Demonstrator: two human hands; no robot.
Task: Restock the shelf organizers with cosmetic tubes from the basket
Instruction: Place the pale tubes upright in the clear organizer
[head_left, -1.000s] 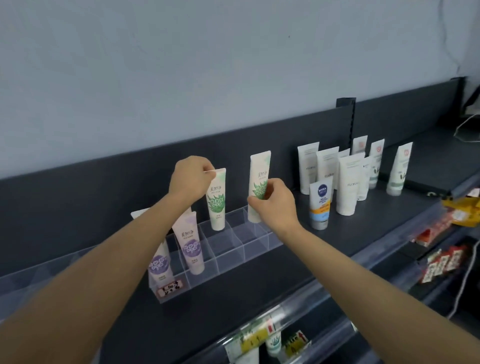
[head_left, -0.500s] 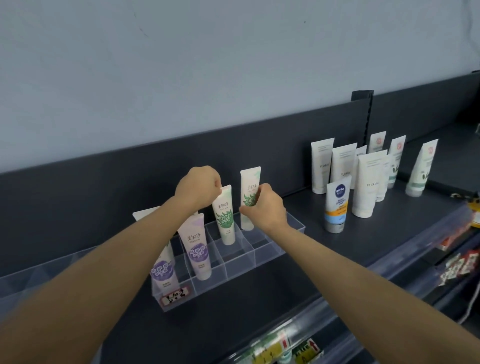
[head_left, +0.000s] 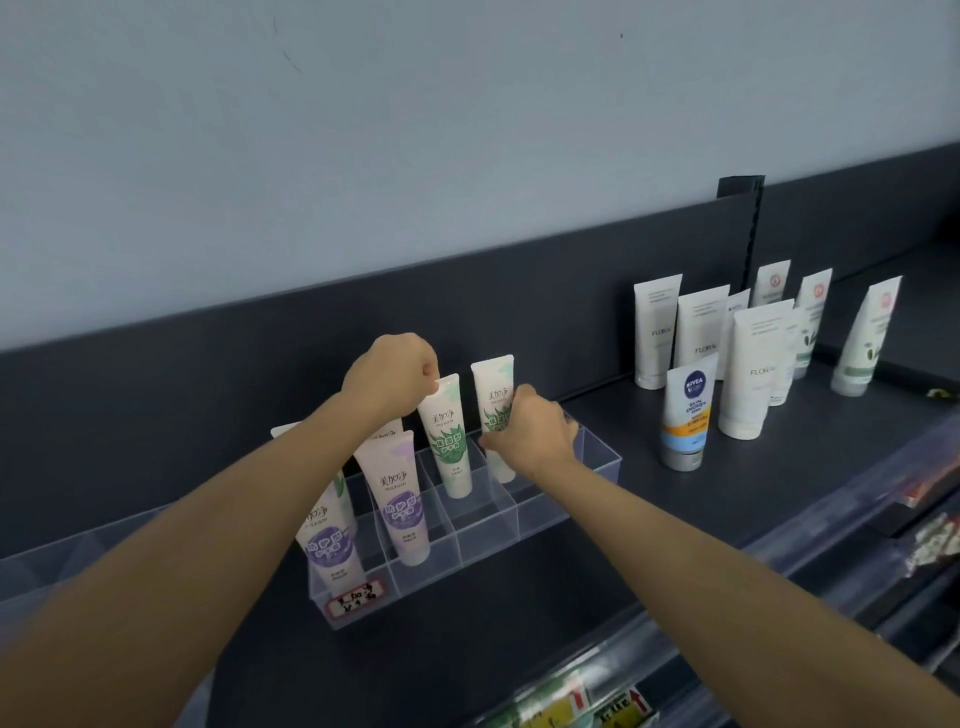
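Clear organizer (head_left: 550, 512) at 12 o'clock. Front slots: 2 purple tubes (head_left: 397, 499). Behind: 2 green tubes (head_left: 452, 467), caps down, long axis near-vertical. Left hand (head_left: 389, 379) pinches left green tube (head_left: 447, 436) at crimp; right hand (head_left: 530, 436) grips right green tube (head_left: 492, 382) mid-body. 1 Nivea tube (head_left: 685, 415) at 2 o'clock.

A green leaf pattern is printed on the cream left aloe tube (head_left: 445, 436) and right aloe tube (head_left: 493, 384). Purple panels are carried on the pale pink tubes (head_left: 397, 499). The organizer (head_left: 488, 525) is made of clear plastic. The shelf (head_left: 597, 545) is finished dark grey. White, orange and light-blue bands are shown on the Nivea tube (head_left: 685, 415).
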